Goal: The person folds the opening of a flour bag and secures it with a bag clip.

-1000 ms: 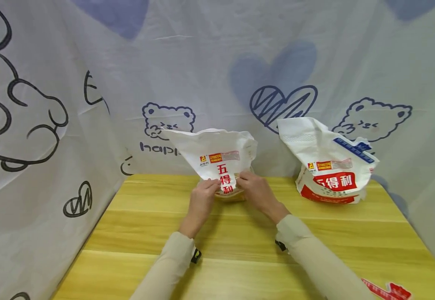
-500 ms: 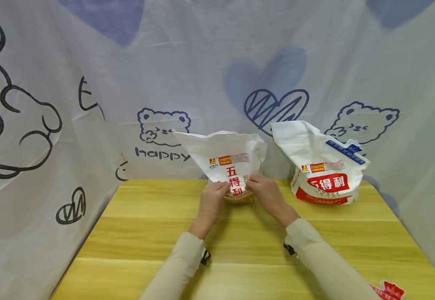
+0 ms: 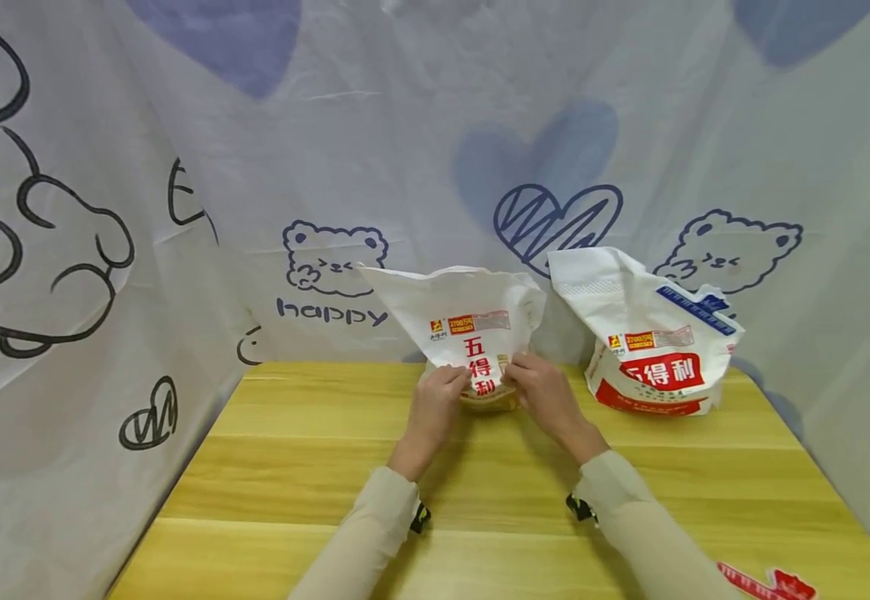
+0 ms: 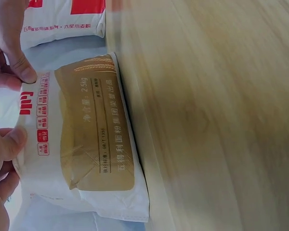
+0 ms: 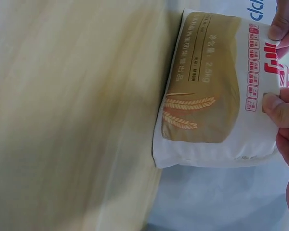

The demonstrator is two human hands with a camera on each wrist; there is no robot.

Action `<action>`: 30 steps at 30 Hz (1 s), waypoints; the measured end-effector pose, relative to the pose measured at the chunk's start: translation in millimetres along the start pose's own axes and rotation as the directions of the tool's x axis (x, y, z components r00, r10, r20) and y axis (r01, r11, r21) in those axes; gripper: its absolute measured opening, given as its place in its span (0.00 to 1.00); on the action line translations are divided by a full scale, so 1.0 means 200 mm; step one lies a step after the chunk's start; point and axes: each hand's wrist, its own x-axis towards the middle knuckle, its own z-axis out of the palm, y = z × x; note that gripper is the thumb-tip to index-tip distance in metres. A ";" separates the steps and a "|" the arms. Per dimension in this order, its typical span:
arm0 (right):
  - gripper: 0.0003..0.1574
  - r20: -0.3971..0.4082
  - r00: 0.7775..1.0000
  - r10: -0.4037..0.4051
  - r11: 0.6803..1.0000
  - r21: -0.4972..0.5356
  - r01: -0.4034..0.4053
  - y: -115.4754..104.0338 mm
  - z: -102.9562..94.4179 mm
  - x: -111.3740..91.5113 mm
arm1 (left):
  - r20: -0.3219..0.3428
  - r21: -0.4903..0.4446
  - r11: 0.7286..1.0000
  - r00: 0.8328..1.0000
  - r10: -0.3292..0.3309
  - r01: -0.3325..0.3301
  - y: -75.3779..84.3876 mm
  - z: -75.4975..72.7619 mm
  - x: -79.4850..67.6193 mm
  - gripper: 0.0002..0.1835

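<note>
A white flour bag [image 3: 472, 300] with red characters stands upright at the table's back edge, its wide top flaring up and leaning left. My left hand [image 3: 435, 408] pinches the front of the bag at its left side, thumb in front. My right hand [image 3: 549, 402] pinches it at the right side, level with the left. Both wrist views show the bag's lower front, with a tan panel [image 4: 94, 130] and printed wheat ears [image 5: 188, 103]. Between the hands the bag's front lies fairly flat. Fingers behind the material are partly hidden.
A second flour bag [image 3: 652, 358], top folded over and held by a blue clip [image 3: 697, 310], stands to the right. A red clip [image 3: 768, 583] lies at the table's front right. A printed curtain [image 3: 375, 167] rises behind the wooden table [image 3: 292, 492].
Both hands have shifted a little to the right with the flour bag, bringing it closer to the second bag. Their pinch on its front stays the same. The head view has shifted slightly.
</note>
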 end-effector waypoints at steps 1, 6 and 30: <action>0.16 -0.002 1.000 0.004 1.000 0.003 -0.004 0.00 0.00 -0.01 | 0.011 -0.003 1.000 1.000 -0.002 0.002 0.00 0.00 0.00 0.10; 0.14 -0.014 1.000 0.016 1.000 0.015 -0.016 0.00 0.01 -0.02 | 0.042 0.005 1.000 0.999 -0.007 0.007 0.01 -0.01 0.00 0.12; 0.14 -0.119 0.970 0.213 0.962 0.198 -0.187 0.04 -0.15 0.07 | 0.098 -0.111 0.994 0.995 0.014 -0.003 -0.01 -0.21 0.37 0.14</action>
